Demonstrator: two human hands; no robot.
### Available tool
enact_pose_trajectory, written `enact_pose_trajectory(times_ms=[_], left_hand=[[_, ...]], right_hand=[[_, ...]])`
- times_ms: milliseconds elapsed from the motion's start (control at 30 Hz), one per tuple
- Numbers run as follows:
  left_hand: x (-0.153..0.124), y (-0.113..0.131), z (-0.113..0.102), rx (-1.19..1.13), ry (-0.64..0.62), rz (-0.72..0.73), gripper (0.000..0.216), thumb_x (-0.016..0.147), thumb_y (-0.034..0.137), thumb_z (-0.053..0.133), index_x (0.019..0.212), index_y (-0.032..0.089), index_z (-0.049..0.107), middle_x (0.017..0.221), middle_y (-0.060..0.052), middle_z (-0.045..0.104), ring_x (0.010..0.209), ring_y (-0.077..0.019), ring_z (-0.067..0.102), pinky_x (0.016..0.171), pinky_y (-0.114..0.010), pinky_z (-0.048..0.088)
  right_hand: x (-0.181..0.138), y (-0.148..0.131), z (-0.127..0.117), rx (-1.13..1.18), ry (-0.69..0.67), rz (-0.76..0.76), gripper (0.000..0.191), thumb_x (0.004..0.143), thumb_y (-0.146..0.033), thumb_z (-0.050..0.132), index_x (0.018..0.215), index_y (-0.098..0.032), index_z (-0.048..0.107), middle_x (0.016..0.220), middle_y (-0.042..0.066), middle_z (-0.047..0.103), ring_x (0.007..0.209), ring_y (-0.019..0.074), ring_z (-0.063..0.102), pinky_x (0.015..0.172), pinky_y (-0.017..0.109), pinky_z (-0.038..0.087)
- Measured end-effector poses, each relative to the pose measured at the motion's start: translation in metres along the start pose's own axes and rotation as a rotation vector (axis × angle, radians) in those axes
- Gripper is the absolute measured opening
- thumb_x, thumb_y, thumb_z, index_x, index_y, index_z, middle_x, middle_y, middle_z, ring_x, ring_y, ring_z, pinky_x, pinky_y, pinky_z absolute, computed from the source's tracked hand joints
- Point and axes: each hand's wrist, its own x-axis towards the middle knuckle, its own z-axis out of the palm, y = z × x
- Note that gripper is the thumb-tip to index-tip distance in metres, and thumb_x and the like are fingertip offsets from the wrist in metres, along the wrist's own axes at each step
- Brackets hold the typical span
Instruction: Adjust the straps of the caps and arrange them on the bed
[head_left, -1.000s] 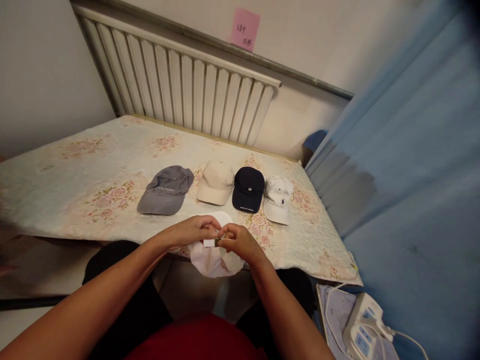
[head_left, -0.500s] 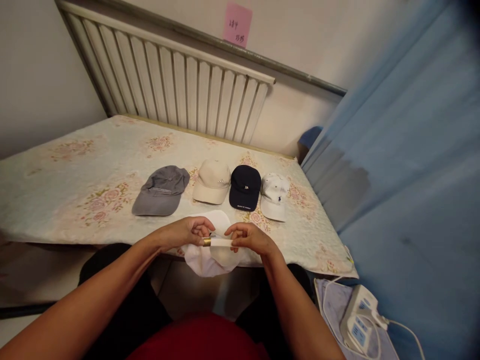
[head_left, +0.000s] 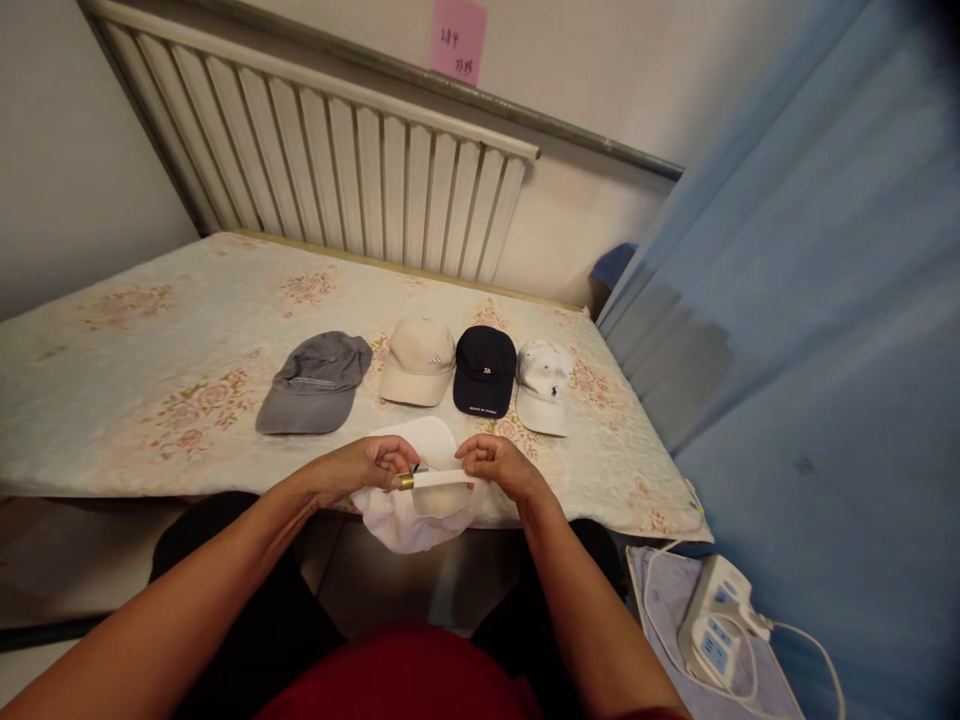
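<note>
Wore a red top [head_left: 405, 685] and black trousers [head_left: 247, 600]; showed bare forearms, a bare left hand [head_left: 361, 468] and a bare right hand [head_left: 501, 468].

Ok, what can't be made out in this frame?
Head view:
- Pink note: writing too small to read.
- Navy cap: logo too small.
- White cap: front turned away; left hand and right hand cover where its strap attaches.
- Brass clasp: type too small to tell.
</note>
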Motion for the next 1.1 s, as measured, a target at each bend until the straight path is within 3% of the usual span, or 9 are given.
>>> enact_pose_trajectory(times_ms=[500,733,867,1100], left_hand=[[0.005,-0.008,0.003,0.063,0.024,-0.009,0.035,0.057,0.017,0.071,0.090,0.015,0.058,0.068,0.005,0.057,0.058,-0.0087,0.048,0.058,-0.021,0.033],[-0.001,-0.003,0.013,0.312,0.026,-0.040,0.025,0.064,0.027,0.064,0.087,0.017,0.061,0.068,0.005,0.055,0.061,-0.0113,0.048,0.057,-0.021,0.030],[-0.003,-0.002,0.016,0.499,0.012,-0.019,0.016,0.070,0.032,0.057,0.075,0.017,0.059,0.067,0.004,0.053,0.063,-0.0122,0.045,0.057,-0.022,0.029],[-0.010,0.003,0.017,0.596,-0.027,-0.034,0.019,0.076,0.036,0.052,0.079,0.018,0.055,0.068,0.004,0.048,0.060,-0.0116,0.038,0.054,-0.022,0.025]], right_hand=[[0.000,0.009,0.003,0.006,0.016,0.016,0.020,0.064,-0.019,0.069,0.084,-0.017,0.065,0.061,-0.005,0.061,0.053,0.0082,0.053,0.058,0.022,0.036],[0.001,0.007,0.007,-0.008,0.006,0.023,0.021,0.065,-0.021,0.068,0.085,-0.017,0.064,0.060,-0.004,0.062,0.053,0.0091,0.054,0.058,0.022,0.036],[0.000,0.004,0.009,-0.044,-0.008,0.022,0.020,0.066,-0.021,0.068,0.086,-0.017,0.064,0.061,-0.005,0.063,0.052,0.0086,0.054,0.057,0.022,0.036],[-0.010,-0.003,0.010,-0.165,-0.132,0.086,0.025,0.067,-0.018,0.068,0.092,-0.017,0.066,0.064,-0.003,0.067,0.060,0.0106,0.059,0.063,0.023,0.039]])
